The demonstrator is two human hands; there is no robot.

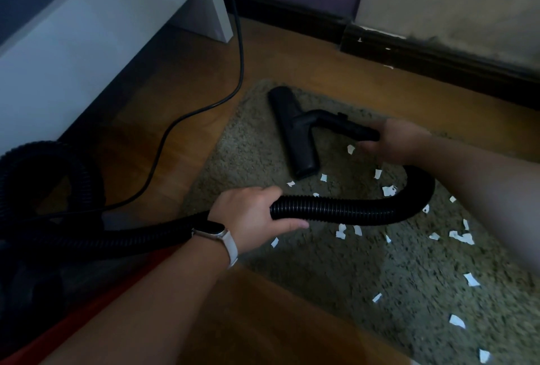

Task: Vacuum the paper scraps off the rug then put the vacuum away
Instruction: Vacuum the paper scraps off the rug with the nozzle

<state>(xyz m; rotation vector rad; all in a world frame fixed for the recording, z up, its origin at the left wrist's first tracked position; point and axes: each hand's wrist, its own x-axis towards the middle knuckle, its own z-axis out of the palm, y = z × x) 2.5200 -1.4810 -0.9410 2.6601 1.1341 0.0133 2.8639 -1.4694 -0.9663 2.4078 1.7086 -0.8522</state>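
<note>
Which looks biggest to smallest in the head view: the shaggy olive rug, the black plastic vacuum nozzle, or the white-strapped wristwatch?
1. Shaggy olive rug
2. Black plastic vacuum nozzle
3. White-strapped wristwatch, smallest despite being nearest the camera

The left hand (254, 215) curls round the black ribbed plastic hose (336, 207), thumb beneath the grip, fingers over it; the right hand (400, 141), arm outstretched, grips the black rigid plastic tube (350, 128).

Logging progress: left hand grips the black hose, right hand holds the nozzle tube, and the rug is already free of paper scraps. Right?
No: the head view shows white paper scraps scattered across the rug. The rest holds: the left hand grips the black hose, the right hand holds the nozzle tube.
</note>
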